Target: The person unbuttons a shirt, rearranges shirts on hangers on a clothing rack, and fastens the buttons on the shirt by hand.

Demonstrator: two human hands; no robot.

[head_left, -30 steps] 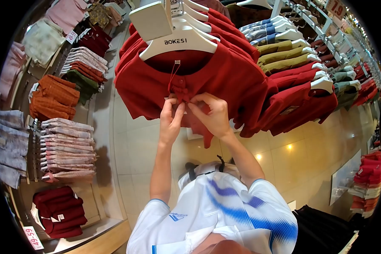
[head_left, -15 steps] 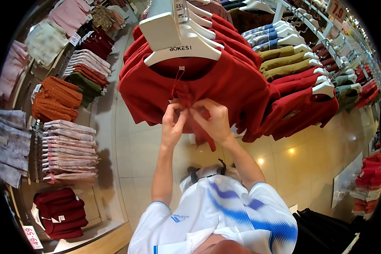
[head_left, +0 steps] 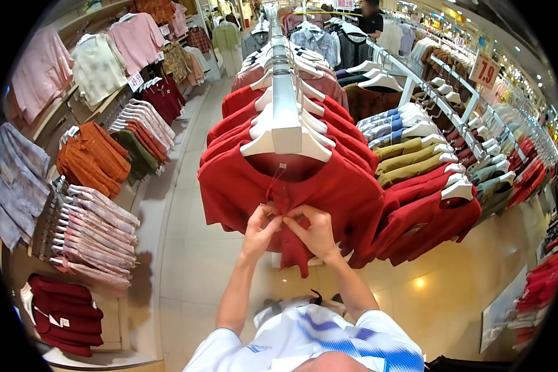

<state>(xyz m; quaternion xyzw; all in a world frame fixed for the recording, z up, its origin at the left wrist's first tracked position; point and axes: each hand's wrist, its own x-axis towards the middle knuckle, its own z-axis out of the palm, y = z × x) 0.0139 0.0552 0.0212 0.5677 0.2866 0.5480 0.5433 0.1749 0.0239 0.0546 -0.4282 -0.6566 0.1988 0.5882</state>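
Note:
A red garment [head_left: 229,186] hangs on a white hanger [head_left: 258,145] at the front end of a metal rail [head_left: 286,118]. At its chest, below the neckline, my left hand [head_left: 261,224] pinches the red fabric between thumb and fingers. Close against it, on the right, my right hand [head_left: 311,227] pinches the same fabric, the fingertips of both nearly touching. A small tag [head_left: 283,165] on a red string hangs inside the neckline. The fabric's lower end dangles between my wrists. What exactly lies between the fingertips is too small to tell.
More red garments hang behind on the rail. Racks of olive garments [head_left: 409,162] and other clothes stand to the right. Wall shelving at the left holds an orange shirt [head_left: 93,158] and patterned clothes [head_left: 99,232]. A person in black [head_left: 371,23] stands in the far background.
The view has tilted up, so the rail, garment and hands appear lower and more of the shop shows behind. Both hands still pinch the red fabric at the chest.

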